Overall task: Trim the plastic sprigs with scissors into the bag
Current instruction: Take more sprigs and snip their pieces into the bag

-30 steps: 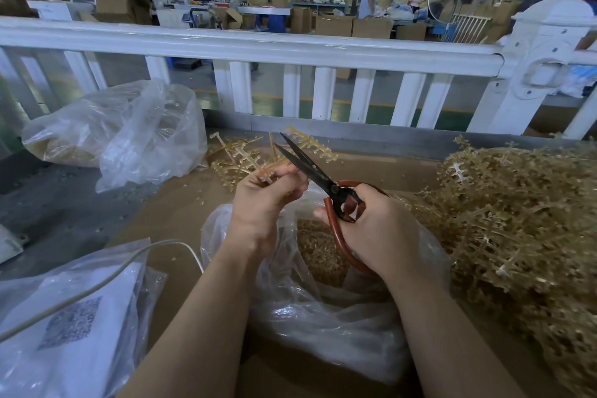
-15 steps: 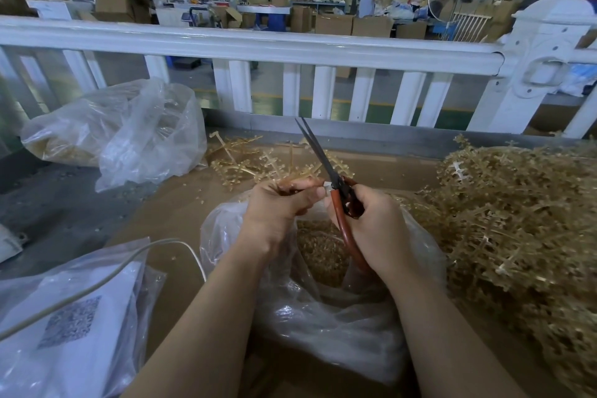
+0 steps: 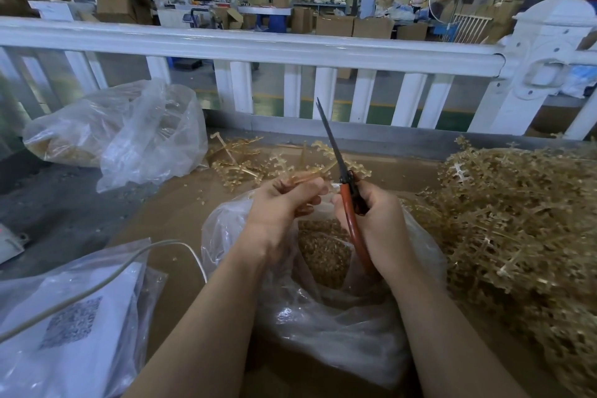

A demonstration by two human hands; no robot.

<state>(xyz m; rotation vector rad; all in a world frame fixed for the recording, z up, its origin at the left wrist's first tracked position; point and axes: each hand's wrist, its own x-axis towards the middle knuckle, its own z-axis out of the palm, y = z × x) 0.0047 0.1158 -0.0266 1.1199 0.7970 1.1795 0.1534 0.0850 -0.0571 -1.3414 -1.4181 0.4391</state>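
the step in hand looks like a snip just made or about to be repeated: the left hand (image 3: 284, 203), at centre frame, has its fingers (image 3: 310, 188) pinched around a thin golden plastic sprig (image 3: 311, 173), held just above the mouth of the clear crinkled plastic bag (image 3: 339, 317) that sits on the brown table (image 3: 168, 213) in the lower middle. the right hand (image 3: 378, 223), just beside the left, has its fingers wrapped tight around the red looped handles of the dark-bladed scissors (image 3: 342, 178), and the blades lie together as one narrow line. the scissors' long axis runs near-vertical in the frame, tilted slightly, with the tip pointing to the upper left toward the white plastic fence rail (image 3: 290, 48) and the handles down toward the bag. the sprig's long axis runs roughly left to right, its free end reaching the blades near the pivot; whether it is actually between them cannot be told. the bag already holds a bed of golden trimmings (image 3: 323, 252). the next move likely calls for opening the blades, feeding the sprig further in over the bag's mouth and closing again, so the piece drops inside. a big heap of untrimmed golden sprigs (image 3: 517, 220) fills the right of the frame, so much work seems left.
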